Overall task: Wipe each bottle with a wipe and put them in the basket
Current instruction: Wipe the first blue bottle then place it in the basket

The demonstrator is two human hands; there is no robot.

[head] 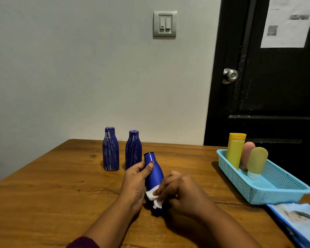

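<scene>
My left hand curls round the blue bottle, thumb up by its neck, holding it tilted above the table. My right hand pinches the wipe against the bottle's lower end. Just beyond the grip stand a streaked bottle and its twin. Well to the right of it sits the basket, with three tubes upright inside.
</scene>
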